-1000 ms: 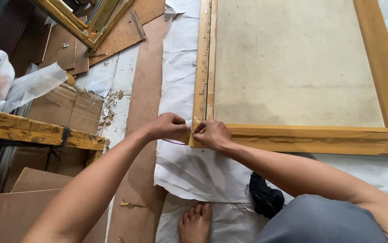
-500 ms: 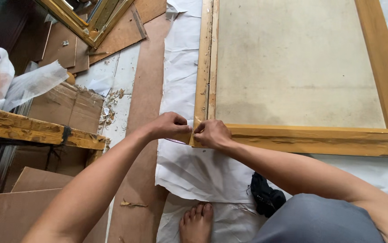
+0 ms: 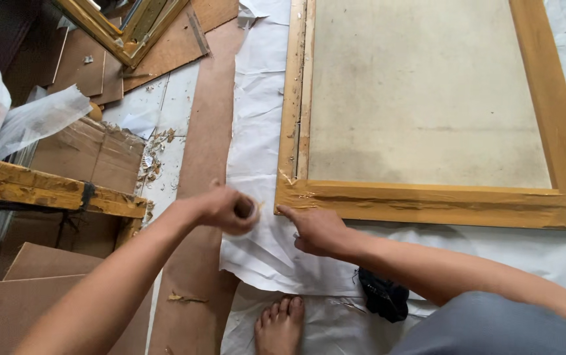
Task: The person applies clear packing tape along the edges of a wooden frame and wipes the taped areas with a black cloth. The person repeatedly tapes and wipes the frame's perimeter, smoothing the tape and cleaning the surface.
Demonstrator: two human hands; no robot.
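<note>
A large wooden frame point(image 3: 427, 204) with a beige backing board lies flat on white paper point(image 3: 256, 138) on the floor. Brown tape runs along its near rail. My left hand point(image 3: 227, 209) is curled around a small roll of brown tape point(image 3: 245, 208), just left of the frame's near left corner and clear of it. My right hand point(image 3: 316, 230) rests below that corner, with its index finger pressed on the corner's edge.
My bare foot point(image 3: 281, 325) stands on the paper beside a black cloth point(image 3: 383, 297). Brown boards and cardboard lie to the left. A paint-stained wooden beam point(image 3: 46, 190), plastic sheeting point(image 3: 26, 118) and another gilt frame point(image 3: 125, 29) are at the left and top.
My left hand has pulled back left from the frame corner with the tape roll. My right hand has slid down, leaving one finger on the corner.
</note>
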